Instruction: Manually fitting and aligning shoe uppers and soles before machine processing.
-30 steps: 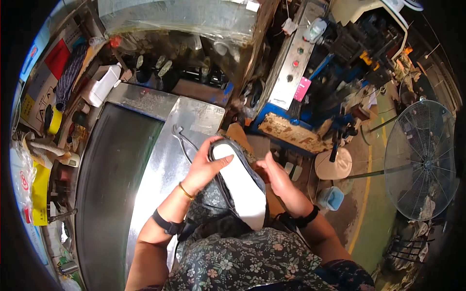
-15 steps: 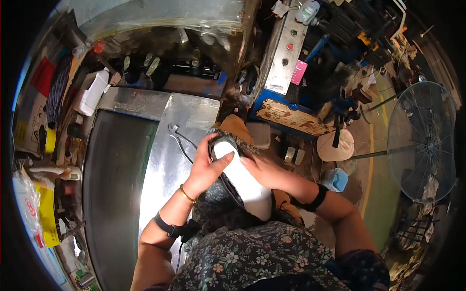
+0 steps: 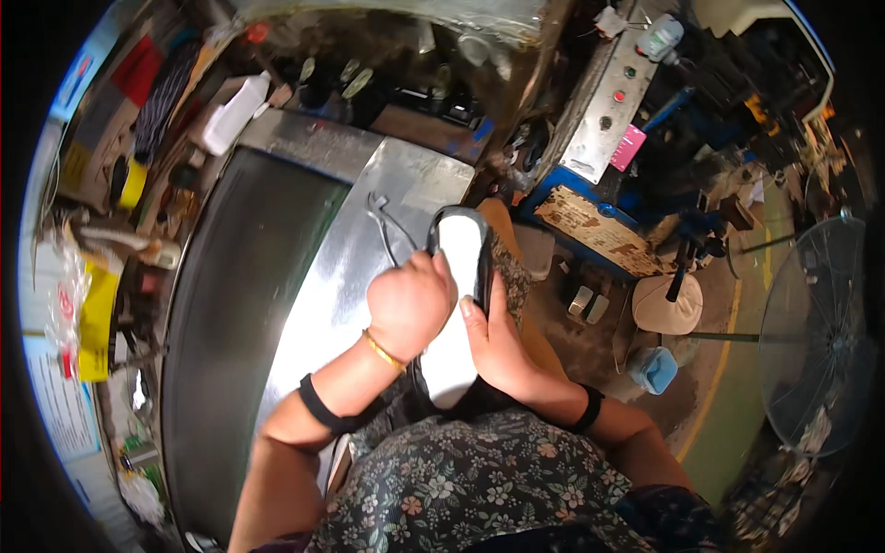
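The white-soled shoe is gripped by the right hand; the left hand is curled closed against it.

White sole in the middle looks smooth and mostly matt, dark edging a touch shinier. Metal sheet at 9 o'clock is bare and smooth, seriously glossy where the light hits. Belt at 8 is dull, kinda rubbery-looking. Floral cloth apron at 6, totally matt. Board at 2: rough, flaky paint. Bin at 4 looks like plastic.
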`<state>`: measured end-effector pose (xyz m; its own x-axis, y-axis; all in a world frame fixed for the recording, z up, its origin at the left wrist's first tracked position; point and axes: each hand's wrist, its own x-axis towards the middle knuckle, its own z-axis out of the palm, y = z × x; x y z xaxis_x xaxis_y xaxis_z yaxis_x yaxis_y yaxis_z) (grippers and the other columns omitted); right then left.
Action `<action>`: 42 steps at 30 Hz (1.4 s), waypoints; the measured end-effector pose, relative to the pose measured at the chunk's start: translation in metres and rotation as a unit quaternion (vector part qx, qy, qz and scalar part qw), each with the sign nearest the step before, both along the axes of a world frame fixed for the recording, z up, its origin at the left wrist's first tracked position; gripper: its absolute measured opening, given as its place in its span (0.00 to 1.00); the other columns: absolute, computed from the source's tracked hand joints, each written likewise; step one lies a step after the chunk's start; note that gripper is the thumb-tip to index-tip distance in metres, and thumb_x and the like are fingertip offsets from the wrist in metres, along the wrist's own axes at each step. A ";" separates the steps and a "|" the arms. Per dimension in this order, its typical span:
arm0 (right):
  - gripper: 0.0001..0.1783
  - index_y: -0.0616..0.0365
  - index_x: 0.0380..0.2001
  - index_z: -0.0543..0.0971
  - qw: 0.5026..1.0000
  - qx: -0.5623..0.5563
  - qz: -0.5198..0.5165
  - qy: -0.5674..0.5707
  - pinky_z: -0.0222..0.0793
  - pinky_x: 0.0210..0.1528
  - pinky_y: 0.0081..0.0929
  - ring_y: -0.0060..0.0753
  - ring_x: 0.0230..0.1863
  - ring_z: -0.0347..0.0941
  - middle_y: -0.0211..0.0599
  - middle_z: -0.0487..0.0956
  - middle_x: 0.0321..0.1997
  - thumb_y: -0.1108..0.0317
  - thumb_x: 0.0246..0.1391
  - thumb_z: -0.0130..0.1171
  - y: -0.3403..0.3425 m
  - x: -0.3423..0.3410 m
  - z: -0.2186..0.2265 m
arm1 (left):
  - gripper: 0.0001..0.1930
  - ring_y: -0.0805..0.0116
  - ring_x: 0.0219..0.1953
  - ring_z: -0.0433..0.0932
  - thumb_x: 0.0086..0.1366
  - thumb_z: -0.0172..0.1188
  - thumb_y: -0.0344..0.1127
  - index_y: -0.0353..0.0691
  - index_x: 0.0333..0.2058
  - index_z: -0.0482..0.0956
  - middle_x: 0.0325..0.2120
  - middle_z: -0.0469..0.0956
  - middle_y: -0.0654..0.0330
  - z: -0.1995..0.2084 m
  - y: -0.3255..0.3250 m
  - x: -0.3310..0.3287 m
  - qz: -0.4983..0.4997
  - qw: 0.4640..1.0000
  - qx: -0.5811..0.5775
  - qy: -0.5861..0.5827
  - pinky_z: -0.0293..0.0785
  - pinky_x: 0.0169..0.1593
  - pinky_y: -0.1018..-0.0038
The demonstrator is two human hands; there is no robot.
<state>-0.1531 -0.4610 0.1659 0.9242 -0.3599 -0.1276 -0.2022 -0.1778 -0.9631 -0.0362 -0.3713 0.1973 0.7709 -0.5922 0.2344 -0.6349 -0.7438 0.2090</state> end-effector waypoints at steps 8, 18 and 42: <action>0.34 0.69 0.69 0.43 0.995 0.013 -0.033 -0.093 0.50 0.69 0.37 0.51 0.70 0.54 0.61 0.58 0.68 0.64 0.68 0.43 0.011 -0.022 -0.031 | 0.33 0.37 0.57 0.69 0.72 0.42 0.40 0.25 0.66 0.42 0.50 0.70 0.27 -0.021 0.060 -0.055 -0.011 0.884 -0.121 0.451 0.66 0.58 0.58; 0.34 0.68 0.69 0.43 0.996 -0.009 0.002 -0.091 0.48 0.69 0.37 0.48 0.70 0.52 0.57 0.56 0.69 0.61 0.69 0.41 -0.002 -0.027 -0.009 | 0.23 0.68 0.53 0.71 0.76 0.41 0.45 0.33 0.57 0.70 0.50 0.74 0.57 -0.070 0.019 -0.014 0.025 0.757 -0.501 0.418 0.64 0.59 0.73; 0.22 0.61 0.61 0.68 0.909 0.394 0.129 -0.040 0.57 0.64 0.25 0.27 0.63 0.64 0.34 0.72 0.60 0.62 0.70 0.43 -0.105 0.038 0.008 | 0.24 0.64 0.66 0.57 0.71 0.53 0.38 0.37 0.62 0.63 0.62 0.63 0.56 -0.057 -0.017 0.024 -0.226 0.758 -0.362 0.492 0.49 0.69 0.71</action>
<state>-0.1151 -0.5663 0.1740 0.9826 0.0450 -0.1804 -0.1757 0.5419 -0.8218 -0.0123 -0.3885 0.1407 0.5396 -0.8392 0.0675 -0.0614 0.0408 0.9973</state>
